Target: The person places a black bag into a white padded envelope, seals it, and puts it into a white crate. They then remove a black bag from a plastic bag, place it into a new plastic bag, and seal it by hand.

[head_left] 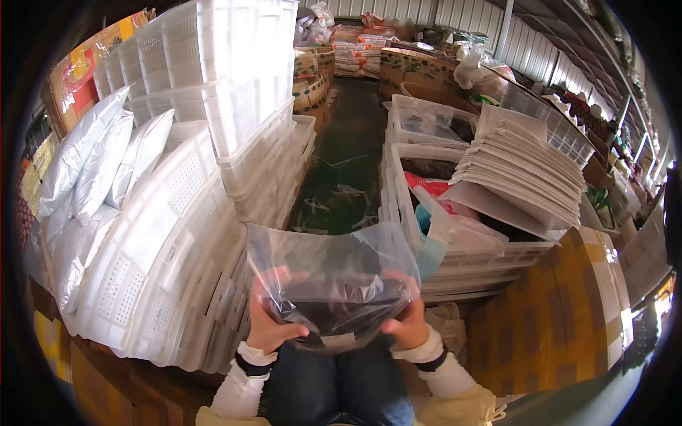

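Between my two hands, above my lap, is a clear plastic bag (334, 252) with a dark folded item (344, 309) inside. A small white label (338, 339) shows near its lower edge. My left hand (268, 316) grips the bag's left side, thumb in front and fingers behind the plastic. On the right side my right hand (408, 319) holds it the same way. The upper part of the bag stands up loose and see-through. What the dark item is cannot be made out.
Stacked white plastic crates (249, 106) rise on the left, with silver padded packets (92, 163) on a nearer stack. To the right, a pile of white envelopes (522, 167) lies on a filled crate (490, 245). A taped carton (547, 312) stands at lower right. Ahead runs a green floor aisle (341, 156) with scraps.
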Demonstrator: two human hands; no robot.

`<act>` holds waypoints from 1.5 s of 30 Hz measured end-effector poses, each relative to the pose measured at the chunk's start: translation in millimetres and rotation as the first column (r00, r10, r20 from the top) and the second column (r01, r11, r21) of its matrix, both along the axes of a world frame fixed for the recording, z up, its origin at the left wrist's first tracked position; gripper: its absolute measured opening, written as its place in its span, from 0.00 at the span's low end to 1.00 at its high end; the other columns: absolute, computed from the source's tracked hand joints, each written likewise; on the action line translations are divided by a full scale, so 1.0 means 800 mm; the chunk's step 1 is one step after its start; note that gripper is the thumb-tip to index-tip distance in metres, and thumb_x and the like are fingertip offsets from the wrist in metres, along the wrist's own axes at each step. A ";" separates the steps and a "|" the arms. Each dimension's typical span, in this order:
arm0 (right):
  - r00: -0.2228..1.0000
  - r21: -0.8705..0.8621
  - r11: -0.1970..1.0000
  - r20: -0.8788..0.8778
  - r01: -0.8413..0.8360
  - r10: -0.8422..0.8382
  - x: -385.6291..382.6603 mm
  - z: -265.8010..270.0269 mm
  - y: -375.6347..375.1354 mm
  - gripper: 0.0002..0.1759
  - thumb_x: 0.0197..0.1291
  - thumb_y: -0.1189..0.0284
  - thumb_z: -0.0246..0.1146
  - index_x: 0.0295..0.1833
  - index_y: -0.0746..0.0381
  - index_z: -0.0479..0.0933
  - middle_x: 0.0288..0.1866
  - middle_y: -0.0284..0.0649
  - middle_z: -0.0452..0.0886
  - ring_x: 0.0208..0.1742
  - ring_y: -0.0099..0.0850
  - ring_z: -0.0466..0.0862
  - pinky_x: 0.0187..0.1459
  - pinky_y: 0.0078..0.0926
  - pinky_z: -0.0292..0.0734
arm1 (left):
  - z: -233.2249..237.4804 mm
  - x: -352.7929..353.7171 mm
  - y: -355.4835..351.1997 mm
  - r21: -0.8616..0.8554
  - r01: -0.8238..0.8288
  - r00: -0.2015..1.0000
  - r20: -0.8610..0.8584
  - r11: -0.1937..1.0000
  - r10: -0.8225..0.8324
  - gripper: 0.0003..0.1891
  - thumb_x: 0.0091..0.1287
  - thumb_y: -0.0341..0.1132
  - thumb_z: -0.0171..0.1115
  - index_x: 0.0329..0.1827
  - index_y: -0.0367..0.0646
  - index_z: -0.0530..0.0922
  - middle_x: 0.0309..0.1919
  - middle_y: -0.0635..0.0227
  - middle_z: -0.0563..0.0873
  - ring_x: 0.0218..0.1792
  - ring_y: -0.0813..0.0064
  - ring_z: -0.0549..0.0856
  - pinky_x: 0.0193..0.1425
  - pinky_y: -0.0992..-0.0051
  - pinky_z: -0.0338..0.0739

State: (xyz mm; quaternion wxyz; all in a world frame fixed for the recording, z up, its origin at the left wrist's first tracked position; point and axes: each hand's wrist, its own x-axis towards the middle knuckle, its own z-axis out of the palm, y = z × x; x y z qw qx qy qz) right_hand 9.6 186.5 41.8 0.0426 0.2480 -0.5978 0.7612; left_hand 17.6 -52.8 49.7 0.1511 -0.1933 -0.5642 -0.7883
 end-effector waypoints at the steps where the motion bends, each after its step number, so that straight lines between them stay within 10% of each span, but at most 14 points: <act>1: 0.993 0.015 0.993 -0.004 0.116 -0.116 0.003 -0.019 -0.011 0.45 0.52 0.57 0.70 0.68 0.66 0.56 0.59 0.40 0.69 0.59 0.30 0.69 0.60 0.29 0.62 | -0.005 0.002 0.005 -0.036 -0.061 0.998 0.028 0.997 0.062 0.51 0.36 0.43 0.83 0.63 0.37 0.62 0.49 0.57 0.79 0.54 0.68 0.77 0.61 0.69 0.67; 3: 0.935 -0.004 0.944 -0.133 0.330 -0.328 0.008 -0.054 -0.035 0.35 0.64 0.51 0.54 0.65 0.67 0.59 0.56 0.43 0.71 0.54 0.33 0.71 0.57 0.29 0.63 | -0.008 0.006 0.011 -0.068 -0.157 0.984 0.070 0.985 0.162 0.50 0.35 0.48 0.83 0.60 0.36 0.65 0.48 0.61 0.79 0.50 0.71 0.78 0.58 0.70 0.70; 10: 0.958 0.228 0.941 -0.196 0.251 -0.208 -0.003 -0.131 -0.009 0.31 0.70 0.57 0.45 0.67 0.69 0.56 0.60 0.51 0.70 0.58 0.40 0.71 0.60 0.33 0.62 | -0.074 0.011 0.009 0.071 -0.064 0.968 0.247 0.995 0.044 0.50 0.32 0.45 0.85 0.59 0.35 0.67 0.50 0.63 0.79 0.50 0.70 0.79 0.56 0.71 0.73; 13: 0.980 0.369 0.909 -0.045 0.195 -0.192 0.013 -0.121 0.004 0.37 0.65 0.56 0.55 0.69 0.69 0.53 0.63 0.50 0.67 0.62 0.39 0.69 0.62 0.34 0.60 | -0.097 0.014 -0.010 -0.164 0.070 0.952 0.307 0.984 -0.017 0.50 0.32 0.41 0.85 0.60 0.35 0.65 0.52 0.61 0.77 0.53 0.69 0.77 0.58 0.69 0.72; 17: 0.999 0.059 0.998 -0.027 0.029 -0.027 -0.004 -0.065 0.004 0.55 0.44 0.54 0.74 0.70 0.67 0.51 0.64 0.44 0.64 0.59 0.34 0.68 0.61 0.31 0.61 | -0.044 0.014 -0.006 -0.090 0.053 0.977 0.209 0.995 -0.033 0.50 0.34 0.40 0.84 0.61 0.35 0.63 0.54 0.59 0.76 0.54 0.68 0.77 0.58 0.69 0.72; 25: 0.961 -0.125 0.953 0.031 0.276 -0.274 0.001 -0.078 -0.042 0.46 0.44 0.42 0.69 0.58 0.68 0.67 0.48 0.41 0.77 0.49 0.31 0.76 0.52 0.29 0.70 | -0.061 0.019 0.012 0.032 -0.072 0.984 0.167 0.997 0.065 0.52 0.34 0.40 0.85 0.62 0.34 0.62 0.53 0.59 0.75 0.54 0.68 0.77 0.60 0.69 0.70; 33: 0.966 0.176 0.960 0.177 -0.220 0.189 0.007 -0.089 0.011 0.55 0.34 0.58 0.80 0.66 0.66 0.58 0.66 0.47 0.63 0.65 0.36 0.66 0.64 0.34 0.61 | -0.080 0.032 -0.023 -0.371 0.306 0.920 0.351 0.877 -0.173 0.53 0.33 0.36 0.85 0.64 0.38 0.60 0.59 0.56 0.71 0.61 0.66 0.71 0.65 0.65 0.67; 37: 0.973 -0.218 0.952 0.031 -0.215 0.227 0.002 -0.012 -0.014 0.51 0.36 0.64 0.80 0.66 0.66 0.60 0.64 0.51 0.67 0.65 0.35 0.69 0.62 0.32 0.64 | -0.029 0.029 -0.011 -0.083 0.172 0.985 0.023 0.982 -0.171 0.51 0.33 0.34 0.85 0.61 0.41 0.59 0.59 0.52 0.71 0.62 0.60 0.71 0.66 0.60 0.66; 40: 0.962 0.040 0.962 0.035 -0.271 0.270 -0.003 -0.047 -0.002 0.54 0.31 0.61 0.82 0.64 0.68 0.61 0.58 0.48 0.73 0.58 0.34 0.74 0.58 0.31 0.68 | -0.045 0.038 -0.004 -0.156 0.159 0.985 -0.049 0.975 -0.168 0.52 0.30 0.34 0.85 0.61 0.40 0.60 0.57 0.54 0.74 0.60 0.62 0.73 0.65 0.61 0.67; 45: 0.896 -0.276 0.949 0.365 -0.154 0.252 0.014 -0.116 -0.015 0.49 0.28 0.59 0.83 0.58 0.67 0.67 0.53 0.40 0.77 0.53 0.30 0.77 0.56 0.29 0.71 | -0.108 0.040 -0.015 -0.193 0.186 0.956 0.261 0.964 -0.132 0.52 0.27 0.35 0.86 0.60 0.39 0.63 0.56 0.58 0.75 0.58 0.67 0.74 0.64 0.64 0.67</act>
